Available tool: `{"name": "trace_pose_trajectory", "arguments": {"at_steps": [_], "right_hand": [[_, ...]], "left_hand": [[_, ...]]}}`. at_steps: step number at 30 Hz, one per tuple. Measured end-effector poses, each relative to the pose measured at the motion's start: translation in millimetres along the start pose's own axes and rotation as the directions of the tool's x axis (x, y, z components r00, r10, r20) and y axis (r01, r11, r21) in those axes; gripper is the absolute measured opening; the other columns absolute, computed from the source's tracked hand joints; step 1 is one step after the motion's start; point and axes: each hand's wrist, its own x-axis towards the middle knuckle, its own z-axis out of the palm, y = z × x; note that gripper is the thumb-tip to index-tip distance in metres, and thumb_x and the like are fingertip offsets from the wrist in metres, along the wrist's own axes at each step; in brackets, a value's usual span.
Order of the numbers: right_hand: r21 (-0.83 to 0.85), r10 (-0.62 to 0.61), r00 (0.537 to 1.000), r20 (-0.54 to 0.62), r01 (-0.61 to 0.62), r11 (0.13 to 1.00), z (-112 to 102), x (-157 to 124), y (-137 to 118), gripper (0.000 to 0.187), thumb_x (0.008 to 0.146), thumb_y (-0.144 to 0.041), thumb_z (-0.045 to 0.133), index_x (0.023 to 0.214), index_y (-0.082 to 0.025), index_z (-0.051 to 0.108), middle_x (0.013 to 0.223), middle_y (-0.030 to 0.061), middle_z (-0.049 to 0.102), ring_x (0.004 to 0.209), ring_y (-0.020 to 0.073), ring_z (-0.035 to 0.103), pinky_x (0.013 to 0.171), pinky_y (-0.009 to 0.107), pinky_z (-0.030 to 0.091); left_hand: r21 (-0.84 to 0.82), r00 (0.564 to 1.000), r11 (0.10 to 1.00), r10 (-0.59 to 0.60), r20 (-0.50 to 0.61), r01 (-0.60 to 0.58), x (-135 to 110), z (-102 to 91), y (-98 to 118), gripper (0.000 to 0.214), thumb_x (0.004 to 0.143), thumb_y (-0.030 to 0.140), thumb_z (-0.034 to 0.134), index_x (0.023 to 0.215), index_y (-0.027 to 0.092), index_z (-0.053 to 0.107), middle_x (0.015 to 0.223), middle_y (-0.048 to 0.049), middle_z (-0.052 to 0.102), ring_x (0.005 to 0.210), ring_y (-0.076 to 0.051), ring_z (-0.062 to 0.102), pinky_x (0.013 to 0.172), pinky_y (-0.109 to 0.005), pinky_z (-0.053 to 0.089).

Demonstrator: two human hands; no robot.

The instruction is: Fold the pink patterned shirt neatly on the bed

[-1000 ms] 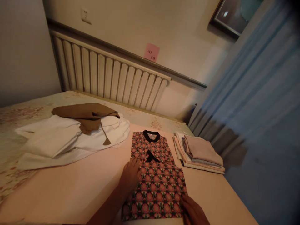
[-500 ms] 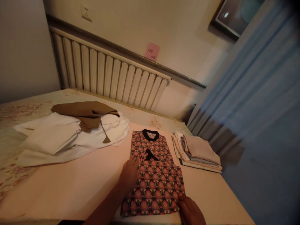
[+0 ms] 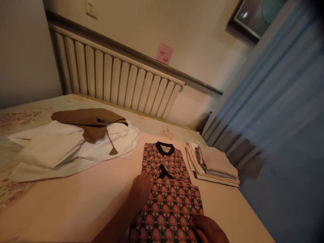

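Note:
A patterned top (image 3: pixel 172 195) with pink flower motifs and a black collar lies front up, its body folded narrow. A black ribbon-like trim (image 3: pixel 165 172) shows on its chest, above a fold line across the top. My left hand (image 3: pixel 141 189) is at the left edge by that line, its fingers bent and closed on the cloth. Lower right, my right hand (image 3: pixel 209 229) holds the side edge between thumb and curled fingers. The hem runs out of the frame at the bottom.
A stack of folded clothes (image 3: pixel 215 163) sits to the right. On the left, white garments (image 3: pixel 50 145) lie loosely with a brown garment (image 3: pixel 93 119) over them. A radiator (image 3: pixel 116 77) runs along the wall behind, and a blue curtain (image 3: pixel 278 118) hangs at right.
The patterned top has shifted slightly toward me and to the right, and its hem has dropped out of the frame. My right hand has moved a little right and down.

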Motion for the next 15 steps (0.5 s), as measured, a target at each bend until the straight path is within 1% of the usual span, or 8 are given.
{"name": "trace_pose_trajectory", "arguments": {"at_steps": [2,4,5,8,10,12,15], "right_hand": [[0.008,0.072,0.997,-0.038,-0.072,0.997,-1,27,4,0.033,0.095,-0.033,0.050,0.123,-0.026,0.063,0.124,0.0084,0.066,0.113,0.0235,0.063,0.097,0.036,0.053],[0.030,0.156,0.985,-0.078,-0.154,0.988,3,64,11,0.035,0.097,-0.033,0.043,0.125,-0.024,0.063,0.132,0.0089,0.062,0.121,0.0240,0.058,0.105,0.042,0.047],[0.052,0.179,0.980,-0.091,-0.175,0.983,7,84,16,0.038,0.097,-0.033,0.041,0.127,-0.023,0.062,0.136,0.0091,0.059,0.125,0.0239,0.055,0.108,0.043,0.045],[0.107,0.168,0.983,-0.079,-0.159,0.981,23,144,32,0.044,0.097,-0.035,0.041,0.136,-0.020,0.054,0.145,0.0097,0.050,0.135,0.0233,0.044,0.115,0.044,0.035],[0.106,0.161,0.986,-0.040,-0.156,0.982,37,175,44,0.049,0.097,-0.036,0.041,0.140,-0.017,0.049,0.146,0.0120,0.047,0.138,0.0241,0.041,0.116,0.045,0.032],[0.073,0.159,0.987,0.000,-0.159,0.985,52,197,57,0.053,0.096,-0.038,0.042,0.142,-0.012,0.047,0.149,0.0145,0.044,0.141,0.0260,0.036,0.118,0.046,0.028],[0.012,0.144,0.989,0.021,-0.144,0.989,71,218,75,0.058,0.096,-0.042,0.044,0.145,-0.010,0.042,0.152,0.0166,0.037,0.143,0.0278,0.030,0.118,0.047,0.026]], "left_hand": [[0.005,1.000,1.000,0.012,-0.011,-0.011,0,0.9,-1,0.032,0.091,0.014,0.046,0.121,0.018,0.055,0.126,-0.0092,0.059,0.121,-0.024,0.048,0.105,-0.043,0.037],[0.011,0.999,1.000,0.024,-0.024,-0.024,0,2.9,-2,0.034,0.090,0.013,0.046,0.122,0.018,0.056,0.127,-0.0090,0.059,0.123,-0.024,0.048,0.106,-0.043,0.036],[0.015,0.999,1.000,0.024,-0.026,-0.024,1,3.8,-2,0.035,0.090,0.012,0.047,0.122,0.018,0.056,0.128,-0.0090,0.059,0.124,-0.024,0.048,0.107,-0.043,0.036],[0.028,1.000,1.000,-0.007,0.007,0.006,3,4.4,-2,0.039,0.089,0.011,0.047,0.126,0.017,0.056,0.132,-0.0102,0.058,0.129,-0.024,0.046,0.110,-0.043,0.033],[0.032,0.998,0.999,-0.034,0.044,0.032,4,3.5,-1,0.041,0.089,0.011,0.046,0.129,0.016,0.055,0.137,-0.0110,0.056,0.132,-0.025,0.044,0.112,-0.044,0.031],[0.028,0.996,0.999,-0.048,0.073,0.046,6,3.1,-1,0.043,0.089,0.011,0.045,0.130,0.017,0.056,0.141,-0.0105,0.053,0.134,-0.024,0.043,0.113,-0.046,0.030],[0.037,0.994,0.998,-0.050,0.093,0.047,8,5.3,-4,0.047,0.087,0.010,0.045,0.132,0.019,0.055,0.144,-0.0101,0.051,0.136,-0.025,0.041,0.113,-0.047,0.030]]}}
